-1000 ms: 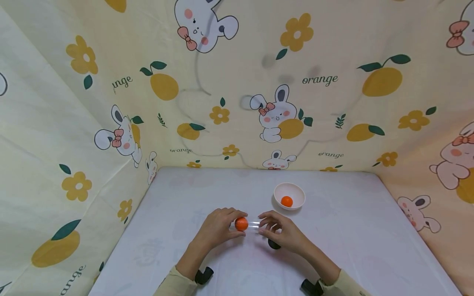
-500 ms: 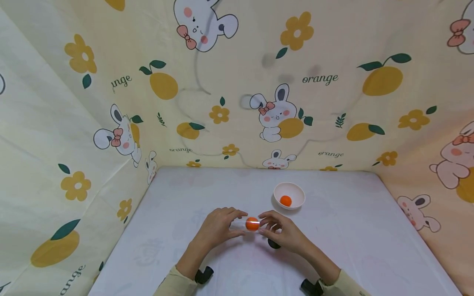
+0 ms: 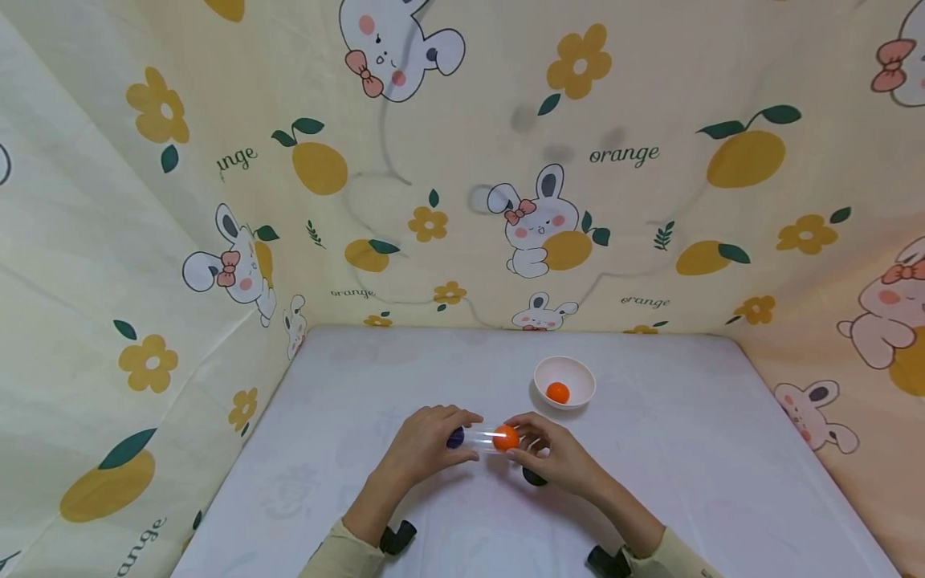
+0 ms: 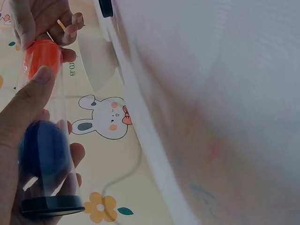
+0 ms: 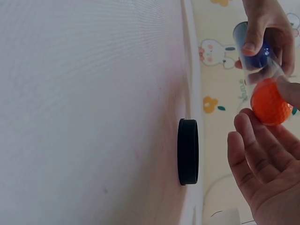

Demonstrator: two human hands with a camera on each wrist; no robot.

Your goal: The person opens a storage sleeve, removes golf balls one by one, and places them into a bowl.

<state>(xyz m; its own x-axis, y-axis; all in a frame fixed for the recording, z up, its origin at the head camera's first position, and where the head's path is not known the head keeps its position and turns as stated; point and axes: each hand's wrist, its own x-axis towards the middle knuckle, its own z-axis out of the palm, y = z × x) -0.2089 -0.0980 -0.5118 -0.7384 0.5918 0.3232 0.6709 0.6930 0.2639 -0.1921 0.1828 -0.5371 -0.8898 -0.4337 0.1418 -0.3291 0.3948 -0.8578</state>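
Note:
My left hand grips a clear plastic tube around its dark-capped end. Inside the tube, near that end, sits a blue ball. At the other end, an orange dimpled ball is at the mouth of the tube. The thumb and a fingertip of my right hand pinch this ball, while the other fingers extend below it. A black round cap stands on the table beneath the right hand, partly hidden by it in the head view.
A white bowl with another orange ball in it stands just beyond the right hand. A white cloth covers the table. Printed curtains with rabbits and oranges rise behind and at both sides.
The orange ball has slid rightward along the tube, from beside the left hand to the right hand's fingers. The blue ball now shows by the left hand. Both hands have stayed almost still.

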